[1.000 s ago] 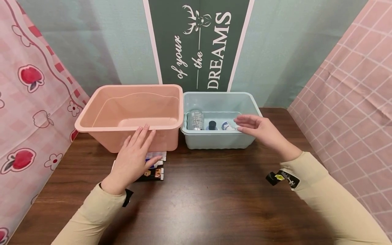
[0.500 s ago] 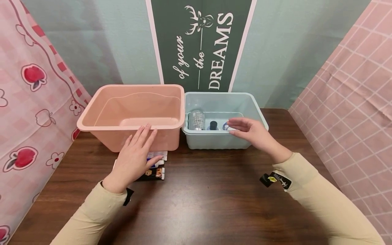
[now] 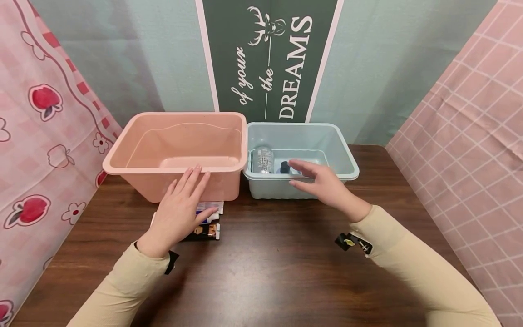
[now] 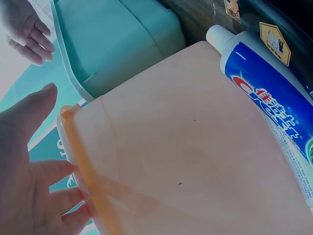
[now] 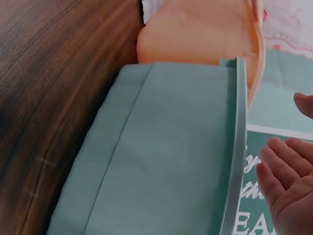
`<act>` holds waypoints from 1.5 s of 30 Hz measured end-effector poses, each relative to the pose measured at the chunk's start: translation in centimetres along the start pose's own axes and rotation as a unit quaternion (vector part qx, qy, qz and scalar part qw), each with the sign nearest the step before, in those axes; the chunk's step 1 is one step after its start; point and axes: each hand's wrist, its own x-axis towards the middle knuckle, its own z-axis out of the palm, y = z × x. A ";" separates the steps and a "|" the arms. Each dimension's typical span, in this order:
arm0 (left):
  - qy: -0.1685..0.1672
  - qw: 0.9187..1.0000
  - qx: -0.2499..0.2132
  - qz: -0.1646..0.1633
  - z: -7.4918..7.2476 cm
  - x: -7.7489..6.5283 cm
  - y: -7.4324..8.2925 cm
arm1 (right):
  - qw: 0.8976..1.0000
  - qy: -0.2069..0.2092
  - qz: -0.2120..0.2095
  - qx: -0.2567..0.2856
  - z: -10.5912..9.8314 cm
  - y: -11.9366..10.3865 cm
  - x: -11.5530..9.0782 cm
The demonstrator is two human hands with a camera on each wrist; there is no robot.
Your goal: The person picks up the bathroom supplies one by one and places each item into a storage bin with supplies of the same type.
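Note:
My left hand (image 3: 177, 215) rests its straight fingertips on the front rim of the pink bin (image 3: 139, 171). Below it lie a blue-and-white toothpaste tube (image 4: 266, 90), a black pack (image 3: 208, 231) and a pale pack (image 3: 214, 207), all partly covered by the hand. My right hand (image 3: 327, 187) hovers at the front rim of the light-blue bin (image 3: 271, 188), fingers extended, thumb apart, nothing held. In that bin lie a clear bottle (image 3: 263, 161) and a dark-capped bottle (image 3: 284, 167). The right fingers partly hide the bin's contents.
Both bins stand side by side at the back of the dark wooden table (image 3: 269, 263). A teal curtain with a green printed panel (image 3: 269, 59) hangs behind them. Pink patterned cloth (image 3: 466, 136) flanks the table on either side.
My right hand has moved left along the blue bin's front rim, and a small white-and-blue item seen earlier is now hidden behind it. The left hand stays on the pink bin.

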 end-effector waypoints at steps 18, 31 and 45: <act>-0.004 1.000 0.003 0.002 0.3 0.1 0.0 | 0.963 -0.043 -0.150 -0.221 5.2 -1.4 1.7; 0.000 1.000 0.007 0.004 0.4 0.2 0.1 | 0.919 -0.049 -0.223 -0.321 8.1 -1.7 3.8; -0.005 1.000 0.020 0.020 -0.2 0.1 -0.3 | 0.899 -0.047 -0.255 -0.353 8.3 -1.9 4.9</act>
